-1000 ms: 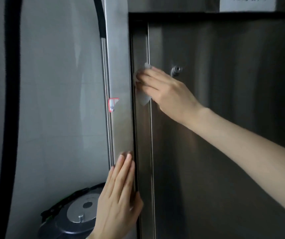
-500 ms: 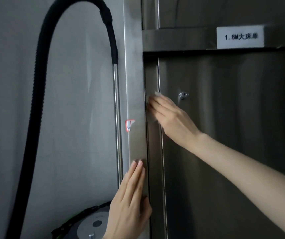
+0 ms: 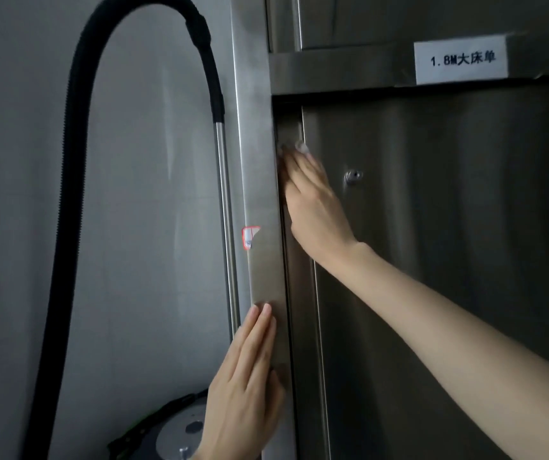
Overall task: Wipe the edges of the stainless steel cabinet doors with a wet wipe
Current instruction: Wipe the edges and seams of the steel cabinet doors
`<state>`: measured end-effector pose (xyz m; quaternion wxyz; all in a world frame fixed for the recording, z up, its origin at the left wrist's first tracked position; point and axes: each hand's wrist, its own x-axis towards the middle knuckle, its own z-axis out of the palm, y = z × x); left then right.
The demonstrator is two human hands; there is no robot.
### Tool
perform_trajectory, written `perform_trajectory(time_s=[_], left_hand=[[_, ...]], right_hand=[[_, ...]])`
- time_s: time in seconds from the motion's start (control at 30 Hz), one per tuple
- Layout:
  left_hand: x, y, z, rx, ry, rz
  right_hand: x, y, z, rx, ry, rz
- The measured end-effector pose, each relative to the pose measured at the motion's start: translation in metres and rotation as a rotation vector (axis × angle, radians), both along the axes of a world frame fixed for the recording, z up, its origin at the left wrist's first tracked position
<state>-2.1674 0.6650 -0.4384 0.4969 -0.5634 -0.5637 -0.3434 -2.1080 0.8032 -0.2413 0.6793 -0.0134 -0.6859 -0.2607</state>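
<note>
A tall stainless steel cabinet door [image 3: 449,227] fills the right side of the view. Its left edge strip [image 3: 294,254] runs vertically beside the cabinet's outer frame post [image 3: 259,180]. My right hand [image 3: 312,200] presses a white wet wipe [image 3: 301,147] flat against the upper part of that edge; only the wipe's tip shows above my fingertips. My left hand [image 3: 244,380] lies flat, fingers together, against the frame post lower down and holds nothing.
A small round lock [image 3: 352,175] sits on the door just right of my right hand. A white label [image 3: 462,61] is stuck on the crossbar above. A vacuum cleaner [image 3: 173,429] with black hose [image 3: 67,194] and metal tube [image 3: 225,227] stands left against the wall.
My right hand with the wipe has slid upward along the door edge, past the level of the lock. The camera has tilted up. My left hand stays on the frame post.
</note>
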Motion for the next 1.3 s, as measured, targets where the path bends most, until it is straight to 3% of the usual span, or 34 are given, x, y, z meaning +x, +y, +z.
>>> perform_trajectory(time_s=[0.2,0.43,0.63,0.73,0.9,0.97,1.3], left_hand=[[0.005,-0.008,-0.051,-0.058,-0.058,0.037],[0.011,-0.015,-0.111,-0.199,-0.079,0.097],[0.026,-0.017,-0.154,-0.286,-0.119,0.15],[0.029,-0.02,-0.173,-0.326,-0.131,0.141],[0.027,-0.018,-0.182,-0.305,-0.154,0.122],[0.027,-0.015,-0.184,-0.28,-0.14,0.132],[0.031,-0.015,-0.213,-0.283,-0.15,0.094]], right_hand=[[0.024,-0.001,-0.186,-0.151,-0.269,0.118],[0.038,-0.004,-0.364,-0.241,-0.429,0.176],[0.048,-0.003,-0.47,-0.24,-0.595,0.035],[0.057,-0.012,-0.492,-0.296,-0.649,0.035],[0.036,-0.025,-0.439,-0.451,-0.357,0.244],[0.03,-0.025,-0.441,-0.478,-0.334,0.257],[0.075,-0.004,-0.567,-0.327,-0.834,0.086]])
